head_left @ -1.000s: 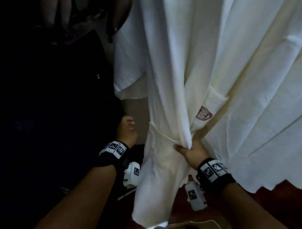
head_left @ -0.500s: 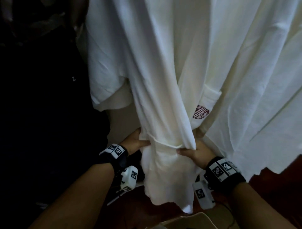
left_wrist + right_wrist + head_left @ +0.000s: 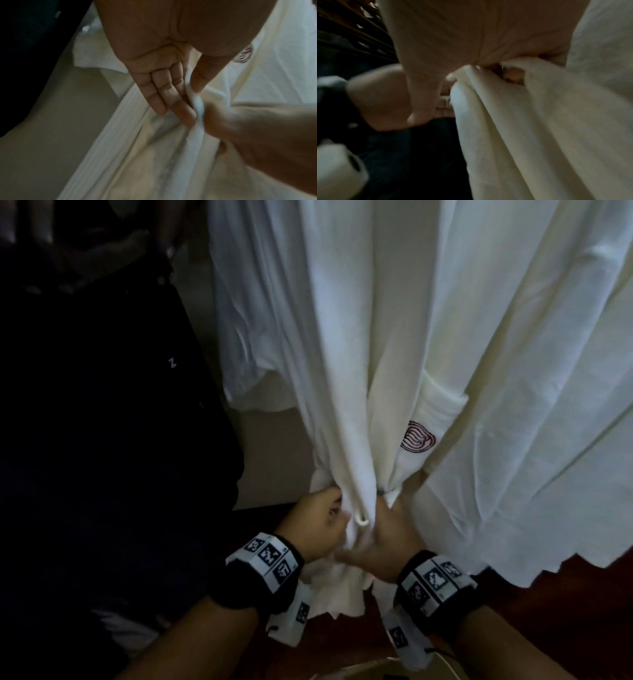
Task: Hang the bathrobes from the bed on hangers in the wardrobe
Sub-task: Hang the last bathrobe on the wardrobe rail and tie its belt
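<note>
A: What's the room like?

B: Dim. White robes hang down across most of the head view, with a dark garment (image 3: 102, 405) hanging to their left. A pale back wall (image 3: 274, 453) shows between the dark garment and the robes, and a reddish wooden floor (image 3: 565, 611) lies under the hems at the lower right.

A: Which robe is being handled?

B: The front robe (image 3: 342, 337), the one with a pocket carrying a red emblem (image 3: 418, 437). A second robe (image 3: 548, 405) hangs just beside it on the right.

A: Where are the hands?

B: Both are low on the front robe, below the emblem, close together with a gathered fold between them. The left hand (image 3: 313, 525) pinches the fold's edge between thumb and fingers (image 3: 164, 94), the other fingers fairly straight. The right hand (image 3: 383, 542) is curled into the cloth from the other side, bunching it in its grip; the right wrist view shows fabric wrapped over its fingers (image 3: 513, 75).

A: Do the hands touch?

B: They sit nearly against each other, only the cloth between them. Each wrist wears a black band with printed markers.
</note>
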Motion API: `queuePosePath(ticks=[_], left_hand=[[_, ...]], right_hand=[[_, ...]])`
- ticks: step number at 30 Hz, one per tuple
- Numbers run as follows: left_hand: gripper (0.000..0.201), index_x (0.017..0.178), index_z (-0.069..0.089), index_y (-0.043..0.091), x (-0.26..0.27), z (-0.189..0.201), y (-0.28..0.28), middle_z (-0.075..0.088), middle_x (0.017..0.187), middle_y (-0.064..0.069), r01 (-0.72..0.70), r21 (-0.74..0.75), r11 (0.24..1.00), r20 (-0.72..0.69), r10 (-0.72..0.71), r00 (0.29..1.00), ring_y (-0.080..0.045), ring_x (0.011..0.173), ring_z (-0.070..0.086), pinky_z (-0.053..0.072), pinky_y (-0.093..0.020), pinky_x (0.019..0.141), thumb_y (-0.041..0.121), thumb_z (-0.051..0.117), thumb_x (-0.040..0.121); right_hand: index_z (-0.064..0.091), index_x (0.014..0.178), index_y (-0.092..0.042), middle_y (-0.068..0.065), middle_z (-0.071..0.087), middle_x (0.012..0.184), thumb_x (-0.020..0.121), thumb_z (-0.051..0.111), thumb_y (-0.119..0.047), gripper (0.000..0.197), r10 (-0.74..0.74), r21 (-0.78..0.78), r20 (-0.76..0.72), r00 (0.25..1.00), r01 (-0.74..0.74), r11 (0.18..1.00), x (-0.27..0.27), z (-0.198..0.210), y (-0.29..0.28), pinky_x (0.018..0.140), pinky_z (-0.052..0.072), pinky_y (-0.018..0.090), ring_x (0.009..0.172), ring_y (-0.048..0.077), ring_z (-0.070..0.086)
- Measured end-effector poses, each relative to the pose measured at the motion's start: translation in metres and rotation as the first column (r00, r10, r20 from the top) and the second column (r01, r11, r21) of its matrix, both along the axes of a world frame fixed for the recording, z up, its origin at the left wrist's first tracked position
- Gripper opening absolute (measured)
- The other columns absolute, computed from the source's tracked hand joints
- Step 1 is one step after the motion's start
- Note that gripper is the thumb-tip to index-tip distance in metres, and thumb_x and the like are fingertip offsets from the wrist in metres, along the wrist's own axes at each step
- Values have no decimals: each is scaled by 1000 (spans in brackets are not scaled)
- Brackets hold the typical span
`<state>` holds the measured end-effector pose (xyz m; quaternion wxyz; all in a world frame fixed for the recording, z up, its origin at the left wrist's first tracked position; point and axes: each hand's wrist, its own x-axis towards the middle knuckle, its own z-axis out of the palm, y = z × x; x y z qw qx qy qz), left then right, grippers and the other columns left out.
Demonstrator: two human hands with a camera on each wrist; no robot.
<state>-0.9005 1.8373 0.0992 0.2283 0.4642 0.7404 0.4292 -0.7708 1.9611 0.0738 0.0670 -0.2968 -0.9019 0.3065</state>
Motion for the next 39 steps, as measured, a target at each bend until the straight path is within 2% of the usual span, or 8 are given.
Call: queuePosePath(ticks=[3, 7, 11, 15, 22, 29, 35, 39], left_hand=[[33, 90, 69, 18, -5, 10, 0, 73, 86, -1, 61, 38, 997, 115, -65, 991, -13, 87, 69, 56, -31, 81, 5, 41, 80], [22, 93, 57, 26, -37, 0, -6, 63, 91, 4, -421, 35, 906, -47, 422, 905, -14, 83, 63, 51, -29, 80, 8, 59, 82], [38, 120, 48, 31, -31, -12, -6, 61, 118, 8, -104, -128, 986, 246, 134, 960, -9, 111, 59, 49, -34, 98, 22, 66, 88], [24, 97, 59, 26, -38, -2, -17, 68, 91, -3, -187, -120, 975, 259, 213, 942, -19, 82, 65, 57, -45, 79, 35, 61, 74], [22, 105, 51, 22, -87, 26, -41, 61, 90, 0, -468, -107, 877, -226, 437, 870, -19, 81, 60, 43, -27, 70, 16, 62, 87], [19, 91, 51, 19, -100, 39, -63, 63, 88, -6, -627, -185, 757, -519, 467, 716, -28, 83, 63, 52, -38, 78, 30, 64, 84], [28, 97, 58, 20, -97, 43, -77, 62, 99, -7, -465, -318, 826, -367, 345, 864, -25, 88, 59, 45, -36, 77, 39, 43, 84], [8, 98, 53, 14, -84, 54, -79, 60, 89, -11, -681, -108, 724, -581, 509, 634, -34, 83, 61, 44, -33, 67, 20, 51, 93]], right_hand=[[57, 124, -24, 5, 61, 121, 71, 48, -62, 66, -83, 60, -102, 991, 90, 994, -5, 4, 8, 94, 47, 29, 111, 23, 59], [63, 120, -23, 8, 62, 121, 79, 52, -41, 46, -20, 19, -144, 989, 23, 1000, 1, 10, 15, 94, 46, 29, 110, 25, 60], [64, 118, -20, 9, 64, 118, 80, 58, -34, 41, 9, -11, -124, 992, -11, 1000, 4, 20, 12, 89, 50, 33, 105, 27, 62], [64, 115, -21, 9, 65, 115, 80, 57, -34, 38, -2, 55, -82, 997, 6, 998, 7, 24, 17, 83, 51, 31, 101, 28, 63], [67, 103, -30, -8, 63, 109, 60, 75, -66, 57, -7, -13, 83, 997, 8, 1000, 14, 31, 37, 87, 50, 26, 98, 11, 61], [71, 77, -19, -16, 69, 74, 84, 68, -3, 18, -194, -287, -229, 954, 124, 950, 31, 67, 68, 66, 44, 15, 67, -5, 60], [70, 87, -13, -1, 66, 69, 89, 64, -5, 10, -190, -419, -265, 945, 64, 906, 37, 89, 54, 52, 52, 33, 50, 12, 55], [69, 97, -10, 5, 70, 73, 89, 61, 1, 16, -42, -447, -198, 979, -52, 893, 38, 90, 42, 58, 54, 33, 52, 20, 58]])
